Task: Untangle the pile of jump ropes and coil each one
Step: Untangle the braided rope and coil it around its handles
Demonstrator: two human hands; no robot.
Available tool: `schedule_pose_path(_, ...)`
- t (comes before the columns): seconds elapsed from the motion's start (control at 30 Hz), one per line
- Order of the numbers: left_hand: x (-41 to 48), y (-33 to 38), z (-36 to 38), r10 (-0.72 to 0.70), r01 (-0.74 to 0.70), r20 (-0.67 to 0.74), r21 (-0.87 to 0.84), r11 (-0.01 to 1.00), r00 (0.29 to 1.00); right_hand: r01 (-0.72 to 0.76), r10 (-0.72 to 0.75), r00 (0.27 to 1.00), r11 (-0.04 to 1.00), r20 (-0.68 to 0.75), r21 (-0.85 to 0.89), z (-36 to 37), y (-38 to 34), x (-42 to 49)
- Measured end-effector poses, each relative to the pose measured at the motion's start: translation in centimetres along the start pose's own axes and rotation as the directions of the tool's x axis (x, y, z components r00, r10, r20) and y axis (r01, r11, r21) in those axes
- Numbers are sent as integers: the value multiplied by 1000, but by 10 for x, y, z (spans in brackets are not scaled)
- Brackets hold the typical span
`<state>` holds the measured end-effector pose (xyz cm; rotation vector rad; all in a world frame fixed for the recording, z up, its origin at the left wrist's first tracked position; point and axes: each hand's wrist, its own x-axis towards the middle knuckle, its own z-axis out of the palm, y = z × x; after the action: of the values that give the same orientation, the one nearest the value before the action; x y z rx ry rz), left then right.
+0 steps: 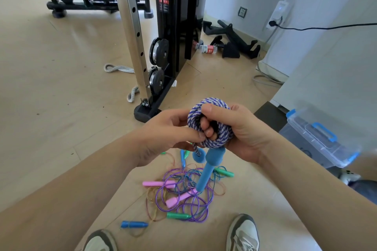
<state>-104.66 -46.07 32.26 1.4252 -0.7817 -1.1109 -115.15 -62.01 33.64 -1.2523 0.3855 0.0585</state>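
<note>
The right hand [244, 132] curls its grip through the purple-and-white rope coil [223, 131], thumb on top; the left hand [167, 130] pinches the coil's edge at 8 o'clock (blue handles [206, 171] dangling at 6). The tangled pile [183, 195] lies on the floor [61, 87] below.
</note>
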Motion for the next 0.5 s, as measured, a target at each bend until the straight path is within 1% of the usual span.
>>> schedule_pose_path(0.1, 0, 0, -3, 2, 6, -113, 72, 997, 994, 105, -116, 990, 986, -81, -130, 4, -2, -1)
schedule_pose_path(0.17, 0, 1, -5, 0, 17, -183, 94, 995, 983, 156, -198, 971, 949, -131, -273, 1, -1, 0)
schedule_pose_path(0.2, 0, 3, -4, 1, 22, -207, 110, 994, 978, 158, -216, 966, 927, -141, -341, 0, 0, 1)
schedule_pose_path(0.27, -1, 5, -3, -7, 38, -236, 130, 991, 972, 140, -223, 966, 880, -133, -455, -5, 5, 3)
schedule_pose_path(0.37, -2, 4, -3, -7, 39, -267, 114, 993, 964, 122, -212, 974, 788, -80, -604, -5, 10, 4)
schedule_pose_path(0.43, -2, 3, -4, 2, 32, -278, 117, 993, 961, 115, -211, 975, 749, -70, -652, -6, 10, 3)
schedule_pose_path(0.5, -3, 4, -6, 10, 39, -287, 165, 985, 958, 124, -227, 970, 763, -83, -634, -9, 10, 3)
